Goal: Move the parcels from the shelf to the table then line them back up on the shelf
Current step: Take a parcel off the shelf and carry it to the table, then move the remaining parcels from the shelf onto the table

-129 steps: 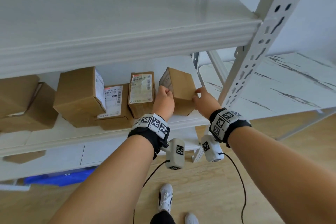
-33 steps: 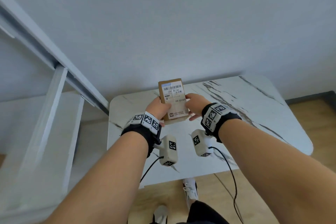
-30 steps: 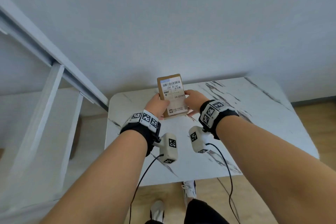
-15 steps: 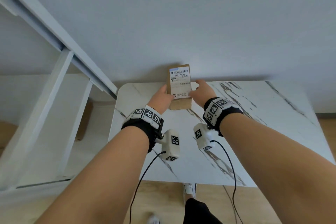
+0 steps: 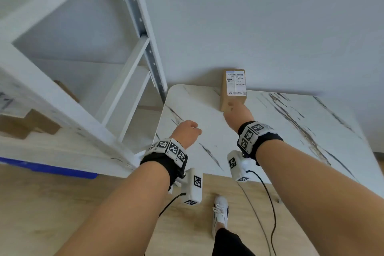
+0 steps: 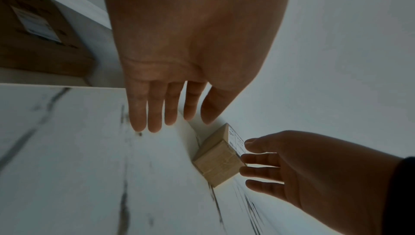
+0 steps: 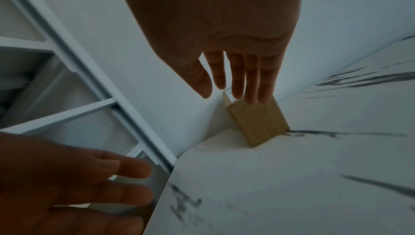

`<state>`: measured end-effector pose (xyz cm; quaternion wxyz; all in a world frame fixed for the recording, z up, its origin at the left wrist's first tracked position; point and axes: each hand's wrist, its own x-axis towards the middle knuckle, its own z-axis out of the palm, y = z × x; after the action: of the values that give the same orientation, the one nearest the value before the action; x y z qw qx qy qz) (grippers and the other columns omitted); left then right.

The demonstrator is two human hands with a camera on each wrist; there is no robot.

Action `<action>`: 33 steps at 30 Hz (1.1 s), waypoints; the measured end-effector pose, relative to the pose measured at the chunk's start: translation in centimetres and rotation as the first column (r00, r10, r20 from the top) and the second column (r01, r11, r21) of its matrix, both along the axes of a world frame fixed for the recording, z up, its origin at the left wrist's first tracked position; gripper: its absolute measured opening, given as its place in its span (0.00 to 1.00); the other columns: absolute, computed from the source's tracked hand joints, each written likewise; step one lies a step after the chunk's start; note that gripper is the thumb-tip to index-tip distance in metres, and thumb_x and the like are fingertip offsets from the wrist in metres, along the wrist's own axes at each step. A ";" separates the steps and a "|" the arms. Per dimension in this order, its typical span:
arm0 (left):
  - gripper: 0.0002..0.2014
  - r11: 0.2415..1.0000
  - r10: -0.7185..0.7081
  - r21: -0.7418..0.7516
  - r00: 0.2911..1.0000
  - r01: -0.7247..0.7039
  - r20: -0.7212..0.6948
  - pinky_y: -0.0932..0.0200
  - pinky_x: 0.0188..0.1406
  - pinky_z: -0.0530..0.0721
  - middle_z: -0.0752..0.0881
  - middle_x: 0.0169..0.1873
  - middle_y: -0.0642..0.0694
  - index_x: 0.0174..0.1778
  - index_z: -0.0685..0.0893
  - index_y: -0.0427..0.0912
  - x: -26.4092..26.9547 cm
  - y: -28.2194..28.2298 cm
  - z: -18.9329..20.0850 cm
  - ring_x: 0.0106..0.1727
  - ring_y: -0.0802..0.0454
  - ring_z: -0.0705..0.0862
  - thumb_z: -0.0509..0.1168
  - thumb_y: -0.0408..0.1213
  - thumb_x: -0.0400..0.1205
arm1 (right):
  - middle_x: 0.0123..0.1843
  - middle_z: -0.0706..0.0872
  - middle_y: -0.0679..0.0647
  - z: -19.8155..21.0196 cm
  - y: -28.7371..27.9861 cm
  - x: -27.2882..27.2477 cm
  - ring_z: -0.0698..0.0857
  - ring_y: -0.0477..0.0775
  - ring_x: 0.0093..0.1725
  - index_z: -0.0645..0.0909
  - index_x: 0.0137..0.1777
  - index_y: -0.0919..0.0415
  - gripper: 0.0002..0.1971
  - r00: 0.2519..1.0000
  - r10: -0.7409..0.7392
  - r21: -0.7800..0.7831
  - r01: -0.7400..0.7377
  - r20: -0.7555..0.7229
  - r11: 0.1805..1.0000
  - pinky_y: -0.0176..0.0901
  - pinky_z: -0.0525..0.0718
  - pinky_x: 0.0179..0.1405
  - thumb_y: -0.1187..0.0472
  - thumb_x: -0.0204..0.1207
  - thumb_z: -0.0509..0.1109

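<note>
A small brown parcel [image 5: 233, 91] with a white label on top lies on the marble table [image 5: 291, 147], at its far edge against the wall. My right hand [image 5: 236, 113] reaches to its near end with fingers straight; the fingertips [image 7: 251, 96] meet the parcel [image 7: 258, 123] at its upper edge, and I cannot tell whether they press it. My left hand [image 5: 188, 131] hovers over the table's left part, apart from the parcel [image 6: 219, 164], fingers [image 6: 155, 111] straight and empty. More brown parcels [image 5: 27, 124] lie on the white shelf [image 5: 68, 114] to the left.
The shelf's upright post [image 5: 151, 58] stands right beside the table's far left corner. A blue bin [image 5: 47, 169] sits under the shelf. A labelled parcel [image 6: 33, 34] shows on the shelf in the left wrist view. Wooden floor and my shoe [image 5: 220, 212] are below.
The parcel came off the shelf and now rests at the table's far edge. Both hands have let go; the left has drawn back to the left, and my head has turned toward the shelf.
</note>
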<state>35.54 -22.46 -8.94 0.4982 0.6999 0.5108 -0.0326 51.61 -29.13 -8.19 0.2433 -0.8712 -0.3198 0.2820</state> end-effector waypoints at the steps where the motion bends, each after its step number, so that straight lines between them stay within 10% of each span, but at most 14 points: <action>1: 0.18 1.000 -0.013 0.011 1.000 0.013 -0.002 0.50 0.71 0.77 0.80 0.70 0.37 0.72 0.78 0.35 -2.1 -0.9 0.1 0.71 0.39 0.78 0.61 0.34 0.85 | 0.71 0.78 0.61 -0.1 -0.8 -1.9 0.80 0.63 0.64 0.69 0.77 0.58 0.24 1.000 0.010 -0.003 -0.010 -0.003 1.000 0.48 0.80 0.58 0.65 0.80 0.59; 8: 0.08 0.997 -0.005 0.071 1.000 0.005 -0.006 0.55 0.47 0.78 0.83 0.49 0.38 0.50 0.84 0.38 -15.3 -4.8 0.8 0.47 0.44 0.81 0.59 0.32 0.84 | 0.74 0.75 0.61 -0.4 -5.0 -14.5 0.80 0.60 0.64 0.67 0.78 0.57 0.24 0.986 0.165 -0.016 -0.165 -0.015 0.986 0.44 0.77 0.53 0.63 0.81 0.59; 19: 0.14 0.956 0.211 0.212 0.977 -0.203 -0.013 0.52 0.58 0.80 0.85 0.55 0.35 0.62 0.85 0.29 -31.8 -4.3 4.9 0.56 0.41 0.83 0.59 0.29 0.85 | 0.63 0.83 0.55 2.3 -3.1 -30.1 0.80 0.54 0.54 0.79 0.65 0.58 0.15 0.904 0.424 0.016 -0.425 0.056 0.905 0.42 0.77 0.51 0.61 0.80 0.62; 33: 0.15 0.737 0.574 0.341 0.807 -0.583 0.139 0.43 0.67 0.80 0.86 0.62 0.40 0.61 0.85 0.41 -42.7 6.8 7.4 0.62 0.39 0.84 0.57 0.31 0.84 | 0.70 0.78 0.60 4.9 11.6 -41.5 0.79 0.59 0.66 0.69 0.77 0.58 0.21 0.843 0.536 0.177 -0.522 -0.043 0.834 0.45 0.75 0.60 0.57 0.85 0.60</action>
<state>-7.12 -15.64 -1.56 0.3498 0.5872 0.6933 0.2283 10.14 -17.55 -3.24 0.2385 -0.7128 -0.5582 0.3513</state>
